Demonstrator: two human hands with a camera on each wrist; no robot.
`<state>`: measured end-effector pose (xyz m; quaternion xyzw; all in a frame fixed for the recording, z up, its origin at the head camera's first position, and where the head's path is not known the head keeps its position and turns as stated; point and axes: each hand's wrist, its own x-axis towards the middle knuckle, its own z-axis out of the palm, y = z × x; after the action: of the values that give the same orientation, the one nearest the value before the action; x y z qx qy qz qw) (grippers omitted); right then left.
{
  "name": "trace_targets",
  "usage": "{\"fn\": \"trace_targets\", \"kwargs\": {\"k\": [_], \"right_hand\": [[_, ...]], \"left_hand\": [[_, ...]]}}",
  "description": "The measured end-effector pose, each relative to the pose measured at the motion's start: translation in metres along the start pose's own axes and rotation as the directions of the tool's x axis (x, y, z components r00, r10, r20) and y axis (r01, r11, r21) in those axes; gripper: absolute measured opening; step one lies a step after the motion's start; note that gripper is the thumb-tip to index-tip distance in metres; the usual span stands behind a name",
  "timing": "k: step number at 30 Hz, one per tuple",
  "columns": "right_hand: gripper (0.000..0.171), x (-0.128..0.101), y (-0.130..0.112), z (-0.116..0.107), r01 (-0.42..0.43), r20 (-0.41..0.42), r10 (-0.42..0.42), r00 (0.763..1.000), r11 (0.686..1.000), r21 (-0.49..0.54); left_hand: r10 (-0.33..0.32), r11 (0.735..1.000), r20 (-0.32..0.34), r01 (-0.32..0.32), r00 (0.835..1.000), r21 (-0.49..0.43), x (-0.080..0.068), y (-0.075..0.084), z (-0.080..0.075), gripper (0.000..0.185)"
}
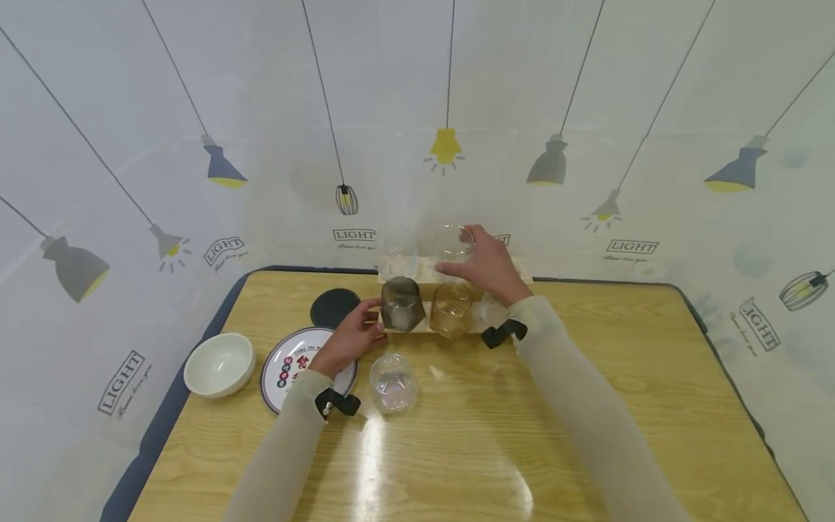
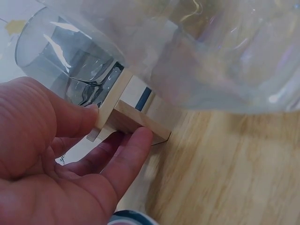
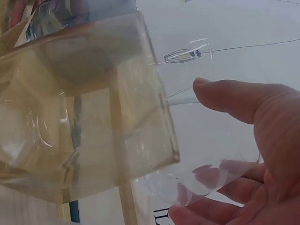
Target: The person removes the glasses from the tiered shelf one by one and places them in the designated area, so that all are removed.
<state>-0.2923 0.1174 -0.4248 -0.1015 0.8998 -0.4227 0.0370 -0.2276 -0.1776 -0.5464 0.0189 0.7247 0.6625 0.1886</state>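
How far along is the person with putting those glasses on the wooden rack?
Done, it seems: a grey glass and an amber glass sit on the wooden rack. In hand: the right hand grips a clear glass at the rack's back row, while the left hand holds the rack's end. Probably left: another clear glass stands on the table.

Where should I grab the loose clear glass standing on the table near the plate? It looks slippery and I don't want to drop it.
Take the clear glass round its side wall, coming from above and the near side. It stands upright, mouth up, apart from the plate and the wooden rack, so fingers and thumb can wrap opposite sides. Probably grip low, where it looks widest.
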Motion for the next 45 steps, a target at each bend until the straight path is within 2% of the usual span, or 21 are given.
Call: {"fn": "trace_targets", "kwargs": {"k": [6,12,18,26,30,33,41,45], "right_hand": [[0.1,-0.002,0.003,-0.003,0.012,-0.036,-0.01,0.999,0.998,0.068],[0.095,-0.014,-0.01,-0.014,0.084,-0.119,-0.07,0.991,0.989,0.119],[0.085,-0.036,-0.024,-0.021,0.202,-0.219,-0.17,0.961,0.971,0.132],[0.079,-0.074,-0.028,-0.014,0.281,-0.249,-0.227,0.941,0.937,0.208],[0.079,-0.093,-0.022,-0.005,0.344,-0.276,-0.282,0.919,0.915,0.21],[0.079,-0.107,-0.015,0.003,0.38,-0.272,-0.318,0.908,0.9,0.214],[0.08,-0.136,0.006,0.023,0.399,-0.203,-0.354,0.913,0.882,0.252],[0.08,-0.148,0.02,0.034,0.366,-0.152,-0.337,0.929,0.899,0.24]], "left_hand": [[-0.017,1.0,0.006,0.017,1.0,0.016,0.002,-0.002,0.0,0.055],[-0.019,1.0,0.012,0.019,1.0,0.014,0.003,0.0,-0.002,0.055],[-0.012,1.0,0.015,0.012,1.0,0.01,0.004,0.003,-0.002,0.055],[-0.015,1.0,0.012,0.015,1.0,0.016,0.006,0.003,-0.003,0.056],[-0.028,0.999,0.001,0.028,1.0,0.029,0.005,0.002,-0.002,0.057],[-0.038,0.999,-0.001,0.038,0.999,0.026,0.004,0.001,-0.002,0.058],[-0.018,1.0,0.017,0.018,1.0,0.009,0.002,0.001,-0.004,0.057],[-0.017,1.0,0.012,0.017,1.0,0.017,0.002,0.002,-0.003,0.056]]}}
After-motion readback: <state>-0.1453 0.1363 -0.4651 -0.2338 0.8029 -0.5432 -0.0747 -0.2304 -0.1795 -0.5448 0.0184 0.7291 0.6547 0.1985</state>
